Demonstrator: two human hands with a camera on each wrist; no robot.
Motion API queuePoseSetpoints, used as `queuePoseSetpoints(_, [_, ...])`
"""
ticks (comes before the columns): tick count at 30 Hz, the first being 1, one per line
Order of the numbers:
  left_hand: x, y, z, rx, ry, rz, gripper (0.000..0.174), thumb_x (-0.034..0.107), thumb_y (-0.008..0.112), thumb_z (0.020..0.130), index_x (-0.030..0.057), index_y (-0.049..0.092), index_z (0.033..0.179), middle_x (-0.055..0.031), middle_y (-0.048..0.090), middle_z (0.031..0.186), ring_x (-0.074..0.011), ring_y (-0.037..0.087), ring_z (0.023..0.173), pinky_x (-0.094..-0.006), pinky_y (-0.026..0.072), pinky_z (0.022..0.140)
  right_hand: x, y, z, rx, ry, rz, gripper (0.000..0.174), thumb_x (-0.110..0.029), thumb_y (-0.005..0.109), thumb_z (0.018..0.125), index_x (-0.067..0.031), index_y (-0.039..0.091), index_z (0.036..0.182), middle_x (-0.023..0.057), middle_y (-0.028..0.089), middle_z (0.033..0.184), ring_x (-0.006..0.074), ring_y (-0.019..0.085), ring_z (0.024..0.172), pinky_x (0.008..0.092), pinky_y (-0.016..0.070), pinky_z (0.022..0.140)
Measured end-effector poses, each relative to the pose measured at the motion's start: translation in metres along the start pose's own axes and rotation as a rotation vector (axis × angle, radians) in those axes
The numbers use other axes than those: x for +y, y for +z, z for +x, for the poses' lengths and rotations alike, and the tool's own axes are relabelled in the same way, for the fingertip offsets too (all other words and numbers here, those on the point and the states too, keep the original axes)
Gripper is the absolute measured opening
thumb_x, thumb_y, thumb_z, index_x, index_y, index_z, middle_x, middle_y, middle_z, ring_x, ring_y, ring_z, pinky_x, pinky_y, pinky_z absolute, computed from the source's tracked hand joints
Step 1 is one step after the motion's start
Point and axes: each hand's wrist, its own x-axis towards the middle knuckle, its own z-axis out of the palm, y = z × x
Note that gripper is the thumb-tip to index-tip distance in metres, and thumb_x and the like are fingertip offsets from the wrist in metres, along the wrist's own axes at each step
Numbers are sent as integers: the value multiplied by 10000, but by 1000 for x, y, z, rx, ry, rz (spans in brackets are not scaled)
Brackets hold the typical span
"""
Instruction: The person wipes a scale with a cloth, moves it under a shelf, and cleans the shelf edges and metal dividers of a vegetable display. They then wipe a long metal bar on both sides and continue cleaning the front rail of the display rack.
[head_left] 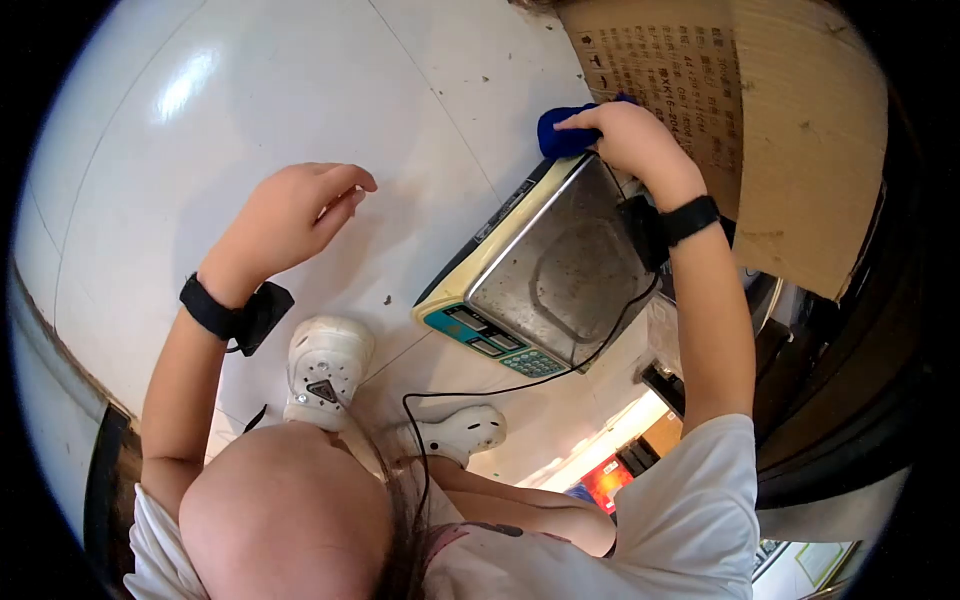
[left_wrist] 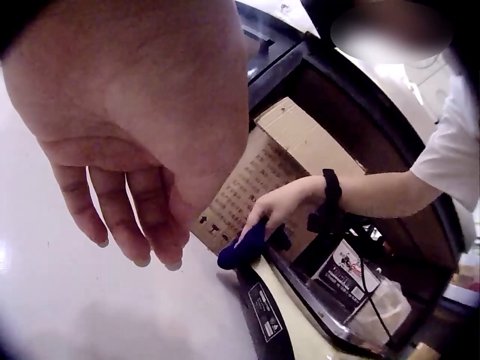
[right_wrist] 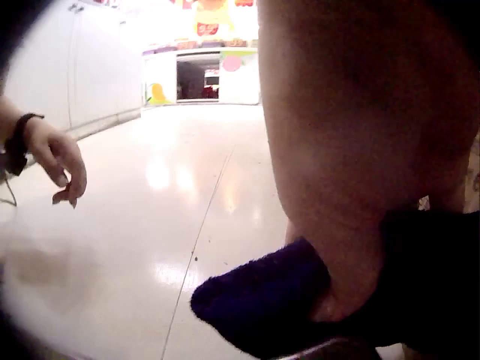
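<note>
fuzzy blue cloth (head_left: 562,133), dull scratched metal scale pan (head_left: 560,265), glossy white floor (head_left: 250,90), matt cardboard (head_left: 790,120).

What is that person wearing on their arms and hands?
The left hand and right hand are bare. A black strap wraps each wrist and carries a small black camera box. A thin black cable runs down from the right one. The short sleeves are white.

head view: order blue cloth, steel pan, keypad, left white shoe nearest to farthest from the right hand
1. blue cloth, gripped by the right hand itself.
2. steel pan, just below the hand.
3. keypad, past the pan's near edge.
4. left white shoe, on the floor.
</note>
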Motion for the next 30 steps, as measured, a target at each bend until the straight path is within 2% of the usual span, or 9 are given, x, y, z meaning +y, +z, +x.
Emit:
queuePoseSetpoints(5, [8,3,4,-81,-13,17,178,34,508,852,42,598,1005,-125,630,804,-284,603,744,-383,470,706,25,19,-49,233,146,423,344,-74,612,838,-48,600,1181,191,638,1093,320,617,982,330,454,874])
queuePoseSetpoints(8, [18,13,7,-68,40,-3,195,16,503,838,35,595,1008,-122,630,810,-285,607,767,-385,473,722,43,38,-76,286,181,431,352,-91,624,835,-42,593,1182,193,639,1097,332,611,998,339,450,883])
queuePoseSetpoints(9, [21,14,6,-87,43,-1,201,8,502,831,32,594,1008,-121,630,812,-284,608,772,-385,474,727,46,39,-81,232,235,400,361,-92,631,830,-26,582,1182,194,629,1126,335,599,1028,341,443,900])
queuePoseSetpoints(12, [34,14,10,-114,78,33,221,-15,499,812,24,590,1009,-119,628,814,-281,610,783,-384,475,738,88,78,-102,296,214,391,387,-95,613,846,-102,577,1231,193,620,1135,347,593,1041,390,466,865])
queuePoseSetpoints(13, [38,17,9,-113,92,33,228,-23,499,805,22,589,1010,-117,628,812,-280,610,783,-382,475,740,76,64,-117,176,280,458,403,-101,602,860,-94,555,1260,192,598,1190,340,576,1087,385,458,892])
queuePoseSetpoints(20, [68,26,8,-191,90,80,157,20,521,870,5,603,1003,-142,635,835,-236,636,722,-348,506,687,126,141,-202,162,473,556,435,-160,611,867,-37,525,1275,201,563,1244,345,541,1140,373,434,946])
queuePoseSetpoints(23, [79,34,14,-231,108,122,193,-13,523,846,7,604,1020,-142,632,835,-240,632,728,-337,505,694,152,218,-237,284,494,615,411,-160,630,849,-50,559,1238,213,594,1179,353,568,1080,386,445,909])
queuePoseSetpoints(26, [90,40,12,-258,107,156,221,-37,518,830,13,602,1028,-139,622,827,-246,627,735,-339,503,695,128,234,-272,276,628,759,381,-141,632,851,-39,569,1213,211,621,1117,354,585,1015,383,454,876])
queuePoseSetpoints(30, [115,55,16,-280,131,217,231,-39,536,817,19,599,1032,-135,615,838,-261,615,765,-350,497,696,131,289,-316,308,626,867,352,-127,631,851,-16,576,1180,196,635,1094,298,601,969,342,453,869])
